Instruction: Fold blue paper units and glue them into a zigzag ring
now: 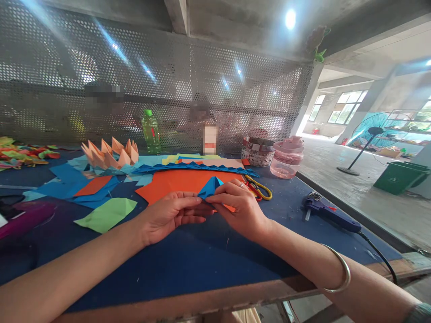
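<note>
My left hand (171,216) and my right hand (240,208) meet at the middle of the table, and their fingertips pinch a small folded blue paper triangle (210,187). Beneath them lies an orange paper sheet (182,185). Just past my right hand are scissors with yellow and red handles (258,190). A zigzag strip of folded blue paper (191,168) stretches across the far side of the orange sheet. Further left sit a peach folded-paper crown shape (109,154) and a flat green paper piece (106,214).
A blue hot glue gun (328,211) lies at right, its black cord trailing over the wooden table edge (235,296). A green bottle (151,132), pink jar (287,158) and patterned container (257,151) stand before a perforated metal screen (161,85), with blurred people (200,116) behind it.
</note>
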`<state>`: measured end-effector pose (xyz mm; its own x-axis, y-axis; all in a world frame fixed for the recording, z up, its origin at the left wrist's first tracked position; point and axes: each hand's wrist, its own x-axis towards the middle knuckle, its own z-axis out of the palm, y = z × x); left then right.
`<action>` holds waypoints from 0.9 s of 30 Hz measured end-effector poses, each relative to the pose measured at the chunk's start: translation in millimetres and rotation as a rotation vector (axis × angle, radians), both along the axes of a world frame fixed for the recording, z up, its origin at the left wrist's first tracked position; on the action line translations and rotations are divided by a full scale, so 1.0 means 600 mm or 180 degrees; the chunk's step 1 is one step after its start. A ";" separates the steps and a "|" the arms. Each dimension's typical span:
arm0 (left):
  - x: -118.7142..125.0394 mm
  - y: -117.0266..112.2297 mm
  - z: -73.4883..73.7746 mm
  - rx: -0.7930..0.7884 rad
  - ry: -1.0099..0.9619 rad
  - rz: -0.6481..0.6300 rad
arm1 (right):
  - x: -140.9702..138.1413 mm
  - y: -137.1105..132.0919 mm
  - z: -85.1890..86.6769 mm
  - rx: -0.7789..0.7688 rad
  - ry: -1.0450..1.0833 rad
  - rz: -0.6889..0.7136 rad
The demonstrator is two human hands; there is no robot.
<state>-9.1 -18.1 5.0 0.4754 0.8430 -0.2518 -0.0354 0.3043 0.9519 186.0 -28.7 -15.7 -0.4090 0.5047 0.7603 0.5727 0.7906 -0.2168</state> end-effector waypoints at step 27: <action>-0.002 0.003 -0.013 0.0013 -0.0019 0.0058 | 0.000 -0.007 0.003 0.0510 -0.0593 -0.0085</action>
<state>-10.5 -16.3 -2.8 0.4615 0.8525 -0.2456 -0.0464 0.2997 0.9529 185.8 -33.1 -14.1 -0.5377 0.3965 0.7441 0.6123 0.7903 0.0214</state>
